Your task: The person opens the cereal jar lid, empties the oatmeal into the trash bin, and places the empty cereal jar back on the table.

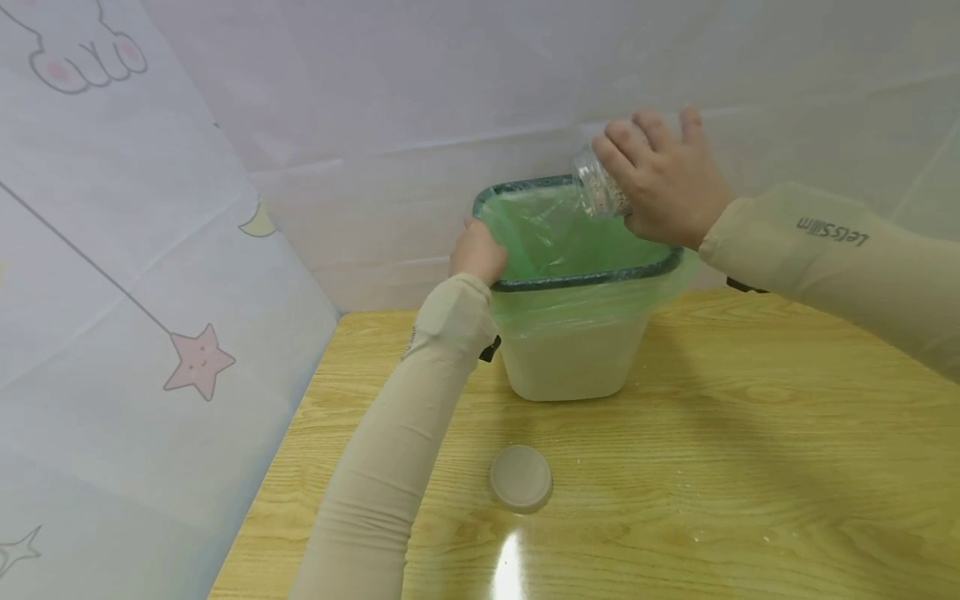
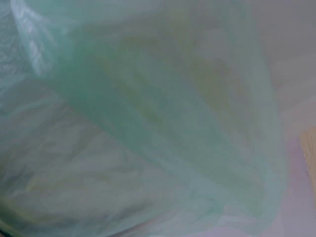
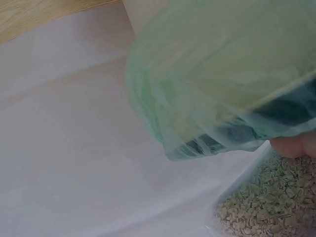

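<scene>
My right hand (image 1: 667, 179) grips a clear jar (image 1: 590, 185) of rolled oats, tilted on its side over the back right of a white trash bin (image 1: 570, 358). In the right wrist view, flakes of oats (image 3: 276, 197) lie against the jar's clear wall, with a fingertip (image 3: 294, 146) beside the bin's rim. A green bin liner (image 1: 555, 237) covers the inside and folds out over the dark rim (image 1: 592, 279). At the bin's left side, my left hand (image 1: 478, 252) holds the rim with curled fingers. Only the liner (image 2: 148, 108) shows clearly in the left wrist view.
A round beige lid (image 1: 521, 477) lies on the wooden table (image 1: 375, 400) in front of the bin. Small pale crumbs (image 1: 682, 479) are scattered to its right. Printed white sheeting (image 1: 412, 108) hangs behind the bin and along the left side.
</scene>
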The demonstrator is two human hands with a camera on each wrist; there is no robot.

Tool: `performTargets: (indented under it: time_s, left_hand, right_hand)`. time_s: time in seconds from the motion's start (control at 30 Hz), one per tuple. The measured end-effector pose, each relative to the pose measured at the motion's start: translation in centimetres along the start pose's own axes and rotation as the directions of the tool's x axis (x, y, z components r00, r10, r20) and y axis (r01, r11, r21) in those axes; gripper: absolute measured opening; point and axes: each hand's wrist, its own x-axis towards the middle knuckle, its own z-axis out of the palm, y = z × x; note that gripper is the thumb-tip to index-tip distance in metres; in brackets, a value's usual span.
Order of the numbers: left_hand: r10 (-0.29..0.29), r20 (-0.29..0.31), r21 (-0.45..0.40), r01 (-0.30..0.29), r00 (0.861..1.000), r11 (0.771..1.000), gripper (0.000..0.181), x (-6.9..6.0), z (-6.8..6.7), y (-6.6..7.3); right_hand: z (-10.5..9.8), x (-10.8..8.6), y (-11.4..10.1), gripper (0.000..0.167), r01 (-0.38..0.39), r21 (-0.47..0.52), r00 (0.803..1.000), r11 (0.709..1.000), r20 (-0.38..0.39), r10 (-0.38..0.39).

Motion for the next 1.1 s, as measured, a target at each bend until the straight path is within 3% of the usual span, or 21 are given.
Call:
performTargets:
  time_s: [0.4,0.8,1.1]
  left_hand:
    - [0.017,-0.006,-0.012,-0.017,1.000,1.000,0.070,-0.32,-0.27,-0.21]
    - [0.013,-0.011,0.006,-0.013,1.000,1.000,0.070,-0.14,-0.07,-0.12]
    - [0.007,-0.003,0.014,-0.007,1.000,1.000,0.070,-0.16,-0.02,-0.02]
  right_hand:
    - [-0.04,0.42,-0.23,0.080,0.014,0.011,0.999,1.000,0.042,-0.014]
    - [0.24,0.40,-0.33,0.075,0.061,0.006,0.998,0.998,-0.034,-0.060]
    - [0.26,0.41,-0.35,0.078,0.058,0.000,0.998,0.998,-0.022,-0.058]
